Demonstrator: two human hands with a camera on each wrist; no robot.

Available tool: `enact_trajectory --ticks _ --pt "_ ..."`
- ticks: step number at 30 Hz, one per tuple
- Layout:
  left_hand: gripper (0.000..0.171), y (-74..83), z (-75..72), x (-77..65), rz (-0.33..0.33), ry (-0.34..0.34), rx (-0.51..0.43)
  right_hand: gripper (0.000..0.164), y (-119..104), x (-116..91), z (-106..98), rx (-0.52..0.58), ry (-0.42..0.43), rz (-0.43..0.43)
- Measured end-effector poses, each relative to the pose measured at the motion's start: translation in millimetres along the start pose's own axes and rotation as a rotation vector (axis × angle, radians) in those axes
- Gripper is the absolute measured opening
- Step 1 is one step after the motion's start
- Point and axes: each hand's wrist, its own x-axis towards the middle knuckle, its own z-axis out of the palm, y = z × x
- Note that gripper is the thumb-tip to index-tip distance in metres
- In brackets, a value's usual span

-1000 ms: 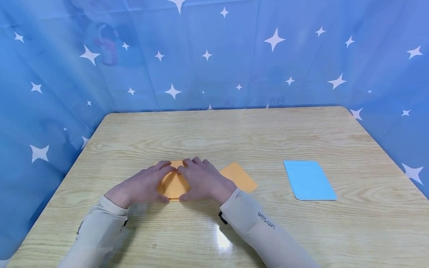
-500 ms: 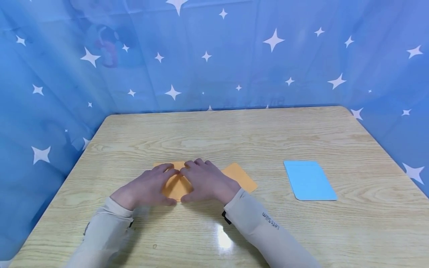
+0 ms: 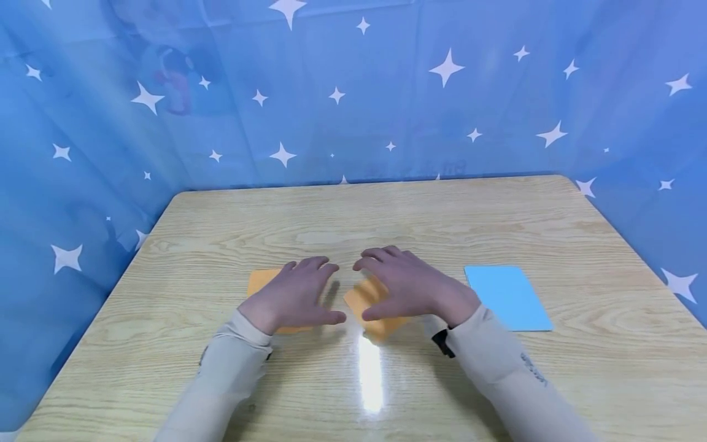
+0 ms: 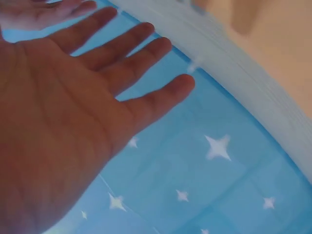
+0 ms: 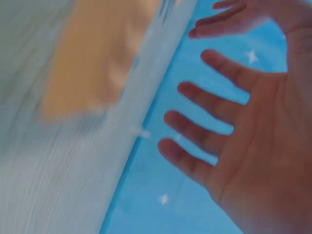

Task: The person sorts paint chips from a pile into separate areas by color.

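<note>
Both hands hover over the table with fingers spread, palms facing each other, and nothing in them. My left hand (image 3: 295, 294) covers part of a flat orange card (image 3: 259, 280), whose far left corner and near edge show past it. Over a second orange card (image 3: 359, 299), lying turned at an angle, is my right hand (image 3: 414, 287). The left wrist view shows the left palm (image 4: 63, 107) with its fingers extended. From the right wrist view, the right palm (image 5: 263, 141) also appears bare, an orange card (image 5: 92, 58) beyond its fingers.
A flat blue card (image 3: 513, 299) with rounded corners lies right of the right hand. The wood-grain table (image 3: 359, 215) ends at the back against a blue curtain (image 3: 353, 73) with white stars. Glare (image 3: 370, 374) shines near the front.
Both hands have left the left orange card and moved right, the right hand farther, so a gap now separates them. The left card shows at left; the right hand now covers much of the angled card.
</note>
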Motion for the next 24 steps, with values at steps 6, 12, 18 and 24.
enact_trajectory --ticks 6,12,18,24 --pt "0.087 35.5 12.2 20.0 -0.017 0.014 0.058 0.095 29.3 -19.6 2.4 0.029 -0.051 -0.019" --pt "0.111 58.6 33.2 23.6 -0.046 -0.012 0.131 0.104 37.8 -20.7 11.1 0.054 -0.100 -0.069" --pt "0.108 64.3 40.8 24.9 -0.007 0.021 0.120 0.098 35.1 -20.4 11.0 0.009 -0.077 -0.056" --pt "0.090 62.9 38.6 25.0 0.065 0.057 0.099 0.099 32.0 -20.0 10.5 -0.011 -0.078 -0.020"
